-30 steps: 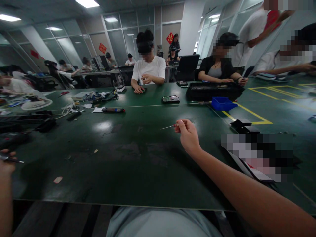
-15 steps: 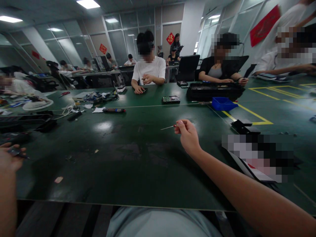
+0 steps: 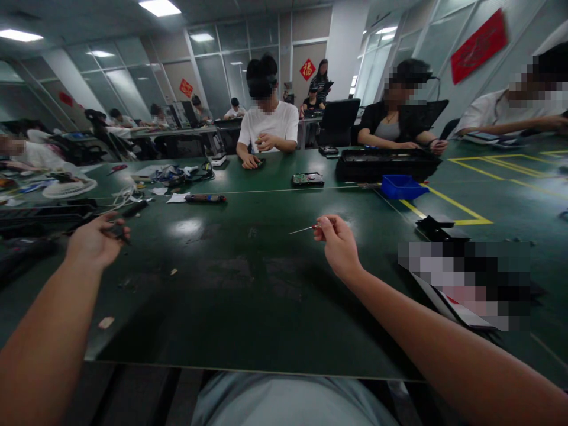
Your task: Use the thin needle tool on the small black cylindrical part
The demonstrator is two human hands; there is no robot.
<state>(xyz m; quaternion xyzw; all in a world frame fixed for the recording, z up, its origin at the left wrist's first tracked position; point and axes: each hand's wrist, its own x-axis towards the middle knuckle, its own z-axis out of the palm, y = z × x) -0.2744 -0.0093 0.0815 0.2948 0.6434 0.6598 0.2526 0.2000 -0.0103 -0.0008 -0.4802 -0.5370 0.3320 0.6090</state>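
Two hands up over the green bench [image 3: 248, 296], both busy. Right hand [image 3: 338, 244] is out past the bench middle, fingers pinched shut on a thin screwdriver [image 3: 308, 227] with a reddish grip; its metal shaft sticks out leftward, level, clear of the surface. Left hand [image 3: 95, 241] is toward the left edge, fingers curled closed around a small dark part [image 3: 119, 232]; too small and too covered to say what it is. Hands are well apart, bare bench between them. A few paper scraps [image 3: 105, 322] lie near the front-left corner. Along the left edge: a black tray [image 3: 42, 212] and a tangle of white cables [image 3: 122, 194]. Further back, a dark tool with red ends [image 3: 205, 198] lies flat beside a white slip, and a circuit board [image 3: 307, 178] sits near the seam line across the bench. A blue bin [image 3: 400, 186] is to the right of that, touching a long black case [image 3: 385, 163]. Other people sit along the far edge, their hands on their own work.
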